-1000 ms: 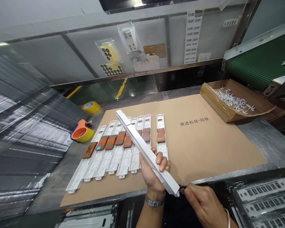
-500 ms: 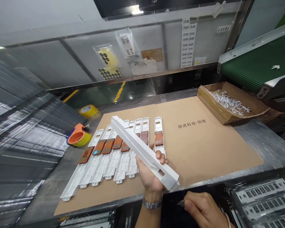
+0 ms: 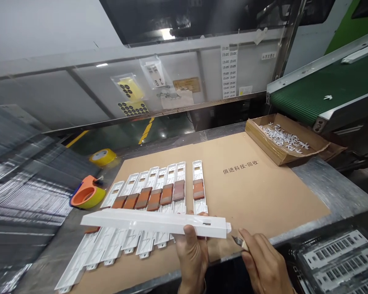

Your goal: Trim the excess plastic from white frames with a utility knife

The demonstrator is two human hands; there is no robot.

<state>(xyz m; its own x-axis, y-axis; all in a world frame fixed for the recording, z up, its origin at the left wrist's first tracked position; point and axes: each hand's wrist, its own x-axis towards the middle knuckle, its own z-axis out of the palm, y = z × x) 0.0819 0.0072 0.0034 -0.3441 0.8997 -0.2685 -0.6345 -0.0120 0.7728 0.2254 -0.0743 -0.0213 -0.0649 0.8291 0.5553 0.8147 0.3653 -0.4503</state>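
At 5 o'clock, the right hand (image 3: 263,261) pinches a small blade (image 3: 238,241), its tip just beside the white bar (image 3: 159,222). The left hand (image 3: 191,259), at 6 o'clock, grips that bar from below, thumb up its near face; it runs from 9 to 3 o'clock. Beyond, toward 11, white strips (image 3: 71,261) bearing orange-brown blocks (image 3: 155,199) lie on a cardboard sheet (image 3: 263,204) on the table (image 3: 340,183). A tape dispenser (image 3: 87,192) sits at 10, an open carton (image 3: 263,143) at 1, a green conveyor (image 3: 319,94) behind it.
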